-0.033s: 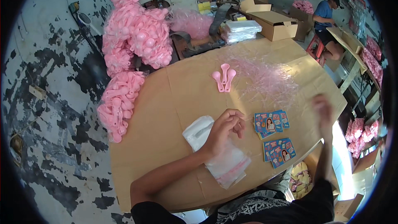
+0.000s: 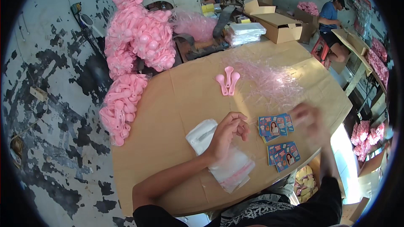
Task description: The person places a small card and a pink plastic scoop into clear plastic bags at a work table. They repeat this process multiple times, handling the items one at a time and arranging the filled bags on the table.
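My left hand hovers over a stack of clear plastic bags, fingers loosely bent and apart, with nothing visible in them. A white folded part of the bags shows beside its wrist. Smeared by motion, my right hand is just right of the upper pile of blue printed cards; its fingers are too blurred to read. Closer to me lies a second pile of similar cards. Farther back on the table, three pink plastic spoons lie fanned with their handle ends together.
Shredded pink clear strips spread behind the cards. Large bags of pink spoons crowd the table's left edge. Cardboard boxes and stacked clear packets stand at the back. A seated person works at far right.
My right hand has moved left and slightly nearer, from the table's right side to beside the upper card pile. My left hand has hardly moved.
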`<state>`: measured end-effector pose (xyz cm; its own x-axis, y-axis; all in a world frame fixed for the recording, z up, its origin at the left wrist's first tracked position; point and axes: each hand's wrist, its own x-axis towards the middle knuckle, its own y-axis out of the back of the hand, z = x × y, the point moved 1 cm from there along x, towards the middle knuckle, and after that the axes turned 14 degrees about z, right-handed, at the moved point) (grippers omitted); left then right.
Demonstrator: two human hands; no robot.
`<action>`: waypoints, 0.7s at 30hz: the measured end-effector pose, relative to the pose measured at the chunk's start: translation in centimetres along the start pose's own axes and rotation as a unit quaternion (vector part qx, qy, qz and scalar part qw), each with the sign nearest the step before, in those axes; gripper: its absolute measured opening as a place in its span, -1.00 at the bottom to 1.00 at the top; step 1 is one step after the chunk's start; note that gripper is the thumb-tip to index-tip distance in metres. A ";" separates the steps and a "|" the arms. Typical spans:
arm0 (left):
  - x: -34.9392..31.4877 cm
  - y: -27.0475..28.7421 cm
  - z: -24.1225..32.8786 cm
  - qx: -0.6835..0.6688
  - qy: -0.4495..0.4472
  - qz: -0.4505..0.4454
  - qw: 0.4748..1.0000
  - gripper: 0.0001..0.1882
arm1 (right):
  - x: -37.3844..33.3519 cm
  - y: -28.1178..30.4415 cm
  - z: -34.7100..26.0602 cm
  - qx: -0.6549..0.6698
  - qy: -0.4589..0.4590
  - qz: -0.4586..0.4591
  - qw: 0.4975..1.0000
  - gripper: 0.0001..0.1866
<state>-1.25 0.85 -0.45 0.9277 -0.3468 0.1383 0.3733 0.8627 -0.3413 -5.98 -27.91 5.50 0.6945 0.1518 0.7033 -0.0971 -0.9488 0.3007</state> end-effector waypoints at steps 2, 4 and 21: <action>-0.4 0.5 -0.3 -0.056 -0.024 0.004 0.998 -0.63 | 2.5 -8.1 -1.8 -0.162 0.002 -0.244 0.956 -0.63; -0.3 -0.8 -0.1 -0.050 -0.046 0.039 0.997 -0.46 | 2.5 -11.9 -3.6 -0.278 0.048 -0.385 0.879 -0.38; 0.1 -0.8 3.2 -0.104 -0.102 0.095 0.985 -0.47 | 2.3 -11.6 0.2 -0.058 -0.164 -0.308 0.935 -0.58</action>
<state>-1.43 1.27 2.79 0.9694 -0.0870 0.2297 0.2047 0.8029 -0.5598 -3.11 -16.61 3.55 0.8235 0.5488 0.1438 0.3304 -0.6700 0.6648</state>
